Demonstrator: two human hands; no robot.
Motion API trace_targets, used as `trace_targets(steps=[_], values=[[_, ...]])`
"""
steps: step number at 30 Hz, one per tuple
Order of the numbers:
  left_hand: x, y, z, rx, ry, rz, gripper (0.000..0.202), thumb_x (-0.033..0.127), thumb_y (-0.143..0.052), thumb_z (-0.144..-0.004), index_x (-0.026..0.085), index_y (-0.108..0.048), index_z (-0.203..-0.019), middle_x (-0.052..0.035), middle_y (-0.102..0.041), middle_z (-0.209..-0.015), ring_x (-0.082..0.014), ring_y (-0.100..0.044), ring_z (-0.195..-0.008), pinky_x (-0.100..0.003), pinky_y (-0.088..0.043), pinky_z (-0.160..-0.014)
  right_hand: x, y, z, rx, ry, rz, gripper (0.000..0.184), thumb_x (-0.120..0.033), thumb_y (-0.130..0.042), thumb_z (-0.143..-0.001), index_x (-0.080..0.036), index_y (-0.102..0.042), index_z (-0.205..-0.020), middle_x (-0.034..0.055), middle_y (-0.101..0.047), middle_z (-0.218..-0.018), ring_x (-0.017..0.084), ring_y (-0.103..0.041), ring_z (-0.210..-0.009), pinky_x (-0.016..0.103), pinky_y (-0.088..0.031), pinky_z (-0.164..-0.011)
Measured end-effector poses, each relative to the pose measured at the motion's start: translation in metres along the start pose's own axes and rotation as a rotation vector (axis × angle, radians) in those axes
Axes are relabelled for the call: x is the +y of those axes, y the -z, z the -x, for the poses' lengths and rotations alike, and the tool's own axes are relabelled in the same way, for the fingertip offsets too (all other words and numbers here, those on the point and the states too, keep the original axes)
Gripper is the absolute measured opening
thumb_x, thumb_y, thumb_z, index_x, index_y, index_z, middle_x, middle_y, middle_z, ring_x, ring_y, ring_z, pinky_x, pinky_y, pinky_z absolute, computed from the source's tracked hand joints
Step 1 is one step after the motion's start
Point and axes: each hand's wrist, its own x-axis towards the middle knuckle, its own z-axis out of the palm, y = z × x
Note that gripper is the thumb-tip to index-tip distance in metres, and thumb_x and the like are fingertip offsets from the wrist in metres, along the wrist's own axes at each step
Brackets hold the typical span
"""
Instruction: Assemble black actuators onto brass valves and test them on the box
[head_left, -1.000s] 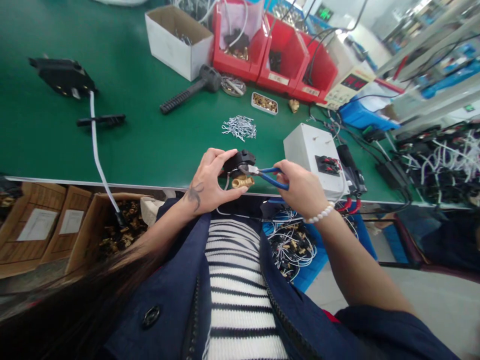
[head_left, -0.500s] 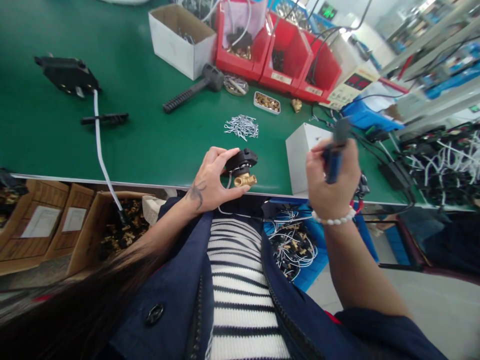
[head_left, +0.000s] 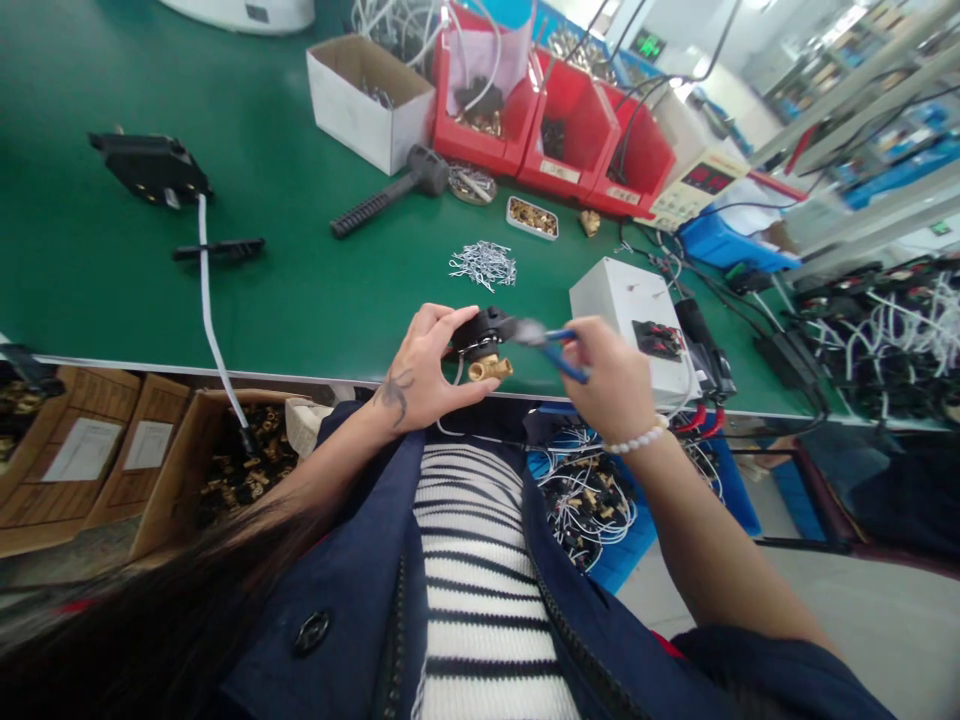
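Note:
My left hand [head_left: 420, 370] is closed around a small valve [head_left: 484, 345] with a black top and a brass body, held just above the near edge of the green table [head_left: 285, 280]. My right hand [head_left: 611, 380] grips blue-handled pliers [head_left: 559, 350], whose blurred jaws meet the black top of the valve from the right. A thin white wire hangs from the valve below my left hand.
A pile of small metal clips [head_left: 484, 262], a white switch box [head_left: 634, 315], a black mallet [head_left: 390, 195], a tray of brass parts [head_left: 531, 215], red bins [head_left: 570, 135] and a white carton [head_left: 367, 100] lie on the table. Boxes of parts [head_left: 232, 470] sit below the edge.
My right hand, which had lifted the pliers up and away to the right, has come back down. The pliers' jaws are at the valve again. My left hand stayed put.

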Motion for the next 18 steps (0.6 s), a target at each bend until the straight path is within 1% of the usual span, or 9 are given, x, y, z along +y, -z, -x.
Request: trace_targets(steps=[2,3,7,8,9,13,14,16,18], values=[[0.0,0.0,0.0,-0.004,-0.028,-0.036,0.074,0.038,-0.08,-0.071,0.015,-0.053,-0.135,-0.0124,-0.052,-0.119,-0.0282,-0.053,-0.114,-0.047,-0.059,-0.09,-0.002,0.0,-0.002,-0.256,0.073,0.068,0.017,-0.014,-0.048,-0.083,-0.021,-0.06,-0.093,0.0069,-0.065,-0.079,0.021,-0.057,-0.065,0.033,-0.041,-0.058],[0.0,-0.001,0.0,-0.004,-0.036,-0.049,0.073,0.038,-0.08,-0.071,0.014,-0.053,-0.135,-0.0127,-0.052,-0.119,-0.0284,-0.053,-0.114,-0.049,-0.058,-0.092,-0.003,0.001,-0.003,-0.257,0.081,0.059,0.017,-0.015,-0.048,-0.085,-0.021,-0.06,-0.094,0.0069,-0.065,-0.081,0.02,-0.058,-0.066,0.033,-0.042,-0.059],[-0.002,0.0,-0.001,0.009,-0.004,0.001,0.073,0.038,-0.08,-0.071,0.015,-0.053,-0.135,-0.012,-0.051,-0.12,-0.0268,-0.053,-0.113,-0.044,-0.06,-0.087,-0.001,0.007,-0.005,0.276,-0.021,-0.105,0.012,-0.027,-0.048,-0.092,-0.024,-0.057,-0.1,0.0047,-0.062,-0.085,0.018,-0.058,-0.071,0.033,-0.047,-0.066],[-0.002,0.0,-0.001,0.015,0.006,0.022,0.073,0.039,-0.08,-0.071,0.016,-0.053,-0.135,-0.0117,-0.051,-0.12,-0.0264,-0.054,-0.113,-0.042,-0.06,-0.085,0.0,0.006,-0.005,0.324,-0.043,-0.108,0.013,-0.027,-0.046,-0.092,-0.024,-0.055,-0.101,0.0045,-0.061,-0.086,0.018,-0.058,-0.071,0.034,-0.047,-0.066],[-0.002,0.0,-0.001,0.018,0.01,0.035,0.074,0.04,-0.08,-0.071,0.016,-0.053,-0.135,-0.0115,-0.051,-0.119,-0.0262,-0.054,-0.113,-0.041,-0.061,-0.083,0.001,0.006,-0.004,0.284,-0.048,-0.087,0.014,-0.026,-0.045,-0.091,-0.024,-0.055,-0.101,0.0044,-0.061,-0.086,0.018,-0.057,-0.07,0.034,-0.046,-0.065],[-0.003,0.0,-0.001,0.033,0.006,0.047,0.074,0.041,-0.079,-0.071,0.012,-0.054,-0.134,-0.0124,-0.051,-0.117,-0.0261,-0.055,-0.112,-0.042,-0.061,-0.084,0.002,0.008,-0.006,-0.211,0.055,0.029,0.017,-0.013,-0.05,-0.081,-0.022,-0.059,-0.092,0.0035,-0.062,-0.075,0.018,-0.055,-0.061,0.031,-0.04,-0.056],[-0.003,0.0,-0.001,0.036,0.005,0.053,0.074,0.04,-0.079,-0.071,0.012,-0.054,-0.134,-0.0126,-0.051,-0.118,-0.0261,-0.055,-0.112,-0.041,-0.061,-0.084,0.001,0.01,-0.007,-0.23,0.076,0.033,0.018,-0.012,-0.051,-0.08,-0.022,-0.06,-0.092,0.0041,-0.064,-0.076,0.018,-0.056,-0.063,0.031,-0.041,-0.057],[-0.003,-0.001,0.0,0.038,0.005,0.065,0.074,0.039,-0.08,-0.071,0.013,-0.053,-0.135,-0.0123,-0.051,-0.119,-0.0259,-0.054,-0.113,-0.041,-0.061,-0.084,0.0,0.017,-0.01,-0.09,0.071,-0.001,0.018,-0.014,-0.05,-0.084,-0.022,-0.061,-0.095,0.0049,-0.065,-0.083,0.018,-0.058,-0.068,0.032,-0.044,-0.062],[-0.003,-0.001,0.0,0.037,0.004,0.061,0.073,0.038,-0.08,-0.071,0.016,-0.053,-0.135,-0.0113,-0.051,-0.119,-0.0258,-0.054,-0.114,-0.041,-0.061,-0.085,-0.002,0.02,-0.011,0.155,0.009,-0.056,0.016,-0.019,-0.05,-0.087,-0.023,-0.059,-0.099,0.0036,-0.063,-0.083,0.018,-0.057,-0.069,0.033,-0.047,-0.066]])
